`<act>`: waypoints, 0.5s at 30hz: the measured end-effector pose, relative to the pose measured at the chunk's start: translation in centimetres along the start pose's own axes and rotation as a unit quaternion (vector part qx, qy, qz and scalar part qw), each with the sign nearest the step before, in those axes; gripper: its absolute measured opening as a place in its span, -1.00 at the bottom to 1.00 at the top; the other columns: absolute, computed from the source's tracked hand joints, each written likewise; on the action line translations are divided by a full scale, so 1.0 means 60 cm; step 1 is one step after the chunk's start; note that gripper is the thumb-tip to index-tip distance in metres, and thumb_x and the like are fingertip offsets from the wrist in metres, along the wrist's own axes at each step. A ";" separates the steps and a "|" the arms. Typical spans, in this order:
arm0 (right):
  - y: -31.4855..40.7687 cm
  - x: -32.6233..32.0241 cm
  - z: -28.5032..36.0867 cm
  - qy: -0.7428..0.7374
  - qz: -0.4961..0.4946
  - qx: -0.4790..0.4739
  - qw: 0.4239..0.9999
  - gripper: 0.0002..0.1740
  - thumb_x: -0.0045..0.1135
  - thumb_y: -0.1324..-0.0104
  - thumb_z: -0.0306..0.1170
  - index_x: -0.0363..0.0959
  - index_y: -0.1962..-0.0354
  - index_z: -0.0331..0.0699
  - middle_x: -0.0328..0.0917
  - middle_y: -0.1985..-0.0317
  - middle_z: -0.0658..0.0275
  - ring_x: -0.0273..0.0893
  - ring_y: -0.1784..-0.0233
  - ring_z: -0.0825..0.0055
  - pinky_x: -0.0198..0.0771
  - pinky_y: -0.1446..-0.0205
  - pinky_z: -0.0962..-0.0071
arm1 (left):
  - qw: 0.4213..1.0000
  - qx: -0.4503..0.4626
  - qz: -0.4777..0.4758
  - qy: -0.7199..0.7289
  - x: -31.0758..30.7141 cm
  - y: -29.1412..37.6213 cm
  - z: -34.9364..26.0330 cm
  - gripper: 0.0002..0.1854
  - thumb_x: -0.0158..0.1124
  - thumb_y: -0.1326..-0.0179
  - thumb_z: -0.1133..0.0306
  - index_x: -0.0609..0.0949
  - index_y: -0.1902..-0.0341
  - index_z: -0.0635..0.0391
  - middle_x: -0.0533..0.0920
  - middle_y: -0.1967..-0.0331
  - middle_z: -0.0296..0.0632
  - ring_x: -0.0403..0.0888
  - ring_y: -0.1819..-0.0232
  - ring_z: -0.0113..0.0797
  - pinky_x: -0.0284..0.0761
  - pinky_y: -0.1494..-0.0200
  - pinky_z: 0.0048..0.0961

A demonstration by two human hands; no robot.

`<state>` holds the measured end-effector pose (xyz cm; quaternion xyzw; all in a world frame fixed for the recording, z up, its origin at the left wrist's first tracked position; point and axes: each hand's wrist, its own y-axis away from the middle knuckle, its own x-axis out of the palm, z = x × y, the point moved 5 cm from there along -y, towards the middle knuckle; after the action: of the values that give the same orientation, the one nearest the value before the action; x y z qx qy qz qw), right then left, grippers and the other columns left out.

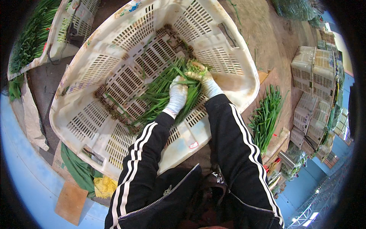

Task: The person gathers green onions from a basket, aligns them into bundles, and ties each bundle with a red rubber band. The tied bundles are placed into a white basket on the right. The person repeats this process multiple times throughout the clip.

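A bunch of long green leafy stalks, probably chives or garlic greens, is held inside a large white slatted plastic crate. My left hand, in a whitish glove, closes around the leaves near their middle. Just to the right, my right hand, in a soiled glove of the same kind, grips the pale cut end of the bunch. Leaves fan out to the lower left over the slatted crate floor. Dirt and loose blades lie along the floor's edges. The fingers are partly hidden by the greens.
Another crate full of greens stands at upper left. A second bunch of greens lies right of my right arm. Stacked crates stand farther right. Green cloth and a yellow sack lie at lower left.
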<state>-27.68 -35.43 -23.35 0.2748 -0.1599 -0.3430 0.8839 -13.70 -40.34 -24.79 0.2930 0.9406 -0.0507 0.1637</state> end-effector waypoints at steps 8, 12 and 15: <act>0.005 -0.016 -0.005 0.118 -0.102 0.017 0.988 -0.73 0.40 0.05 -0.63 0.62 0.31 -0.35 0.66 0.36 0.29 0.58 0.34 0.60 0.52 0.18 0.56 | 0.971 -0.173 0.094 0.137 -0.040 -0.041 0.057 -0.66 0.24 -0.26 0.27 0.63 0.02 0.29 0.66 0.04 0.01 0.60 -0.03 -0.20 0.44 -0.16 -0.37; 0.000 -0.007 -0.011 0.154 -0.096 0.014 0.983 -0.76 0.44 0.10 -0.62 0.58 0.41 -0.37 0.65 0.44 0.31 0.56 0.37 0.60 0.52 0.21 0.59 | 0.944 -0.183 0.262 0.087 -0.014 -0.091 0.095 -0.16 0.36 -0.16 -0.04 0.34 -0.42 0.16 0.47 -0.29 0.10 0.39 -0.33 -0.07 0.22 -0.39 -0.34; 0.000 -0.001 -0.008 0.111 -0.091 0.020 0.989 -0.76 0.46 0.12 -0.61 0.58 0.44 -0.37 0.65 0.46 0.30 0.55 0.39 0.60 0.53 0.23 0.59 | 0.936 -0.143 0.319 -0.025 0.029 -0.106 0.108 0.06 0.43 -0.06 -0.15 0.17 -0.51 0.14 0.24 -0.46 0.08 0.21 -0.45 -0.07 0.13 -0.44 -0.23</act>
<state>-27.48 -35.23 -23.75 0.3423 -0.0415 -0.3862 0.8556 -16.83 -45.88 -31.49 0.5501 0.7903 0.1320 0.2353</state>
